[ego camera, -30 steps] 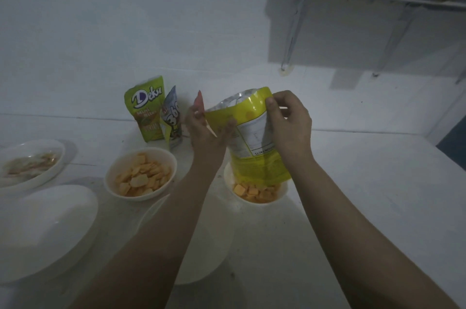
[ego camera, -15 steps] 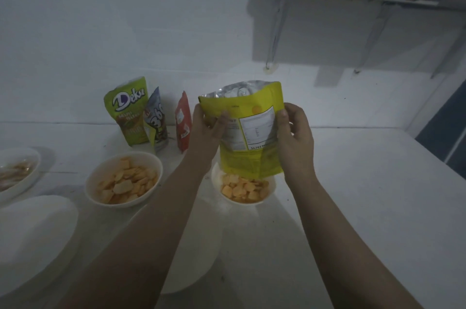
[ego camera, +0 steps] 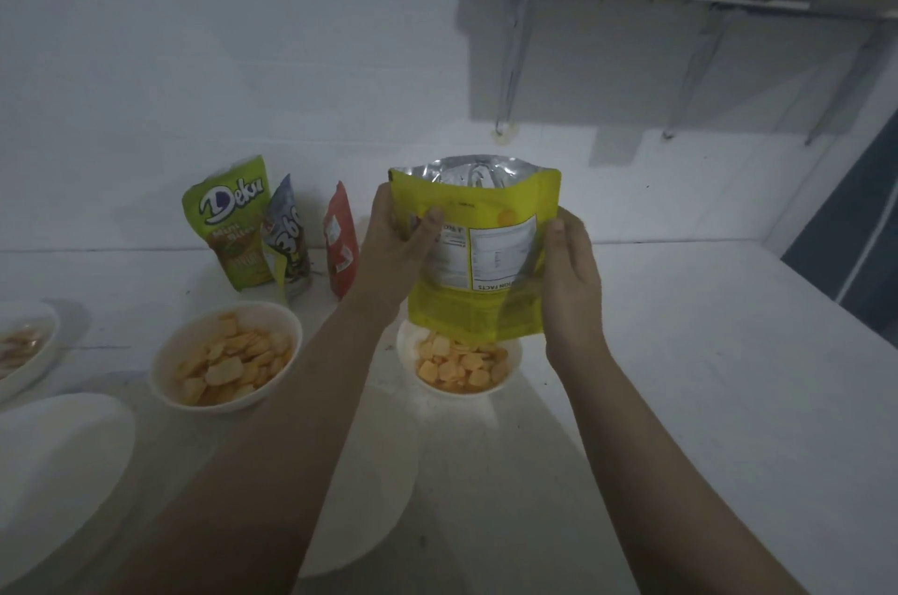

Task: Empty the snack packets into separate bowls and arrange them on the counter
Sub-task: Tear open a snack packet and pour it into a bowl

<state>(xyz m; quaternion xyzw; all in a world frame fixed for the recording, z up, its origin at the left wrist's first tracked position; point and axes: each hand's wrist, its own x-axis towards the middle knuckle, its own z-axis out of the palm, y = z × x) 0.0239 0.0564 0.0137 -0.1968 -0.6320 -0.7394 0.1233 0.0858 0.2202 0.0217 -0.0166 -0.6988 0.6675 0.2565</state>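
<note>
Both hands, left hand (ego camera: pixel 396 249) and right hand (ego camera: pixel 571 283), gripped the yellow packet (ego camera: pixel 478 254) upside down. It hung over a bowl (ego camera: pixel 510 351) of crackers.

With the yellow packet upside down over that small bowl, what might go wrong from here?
1. The small bowl already looks nearly full; more from the yellow packet could spill onto the counter.
2. The left hand works close to the red packet, which might tip.
</note>
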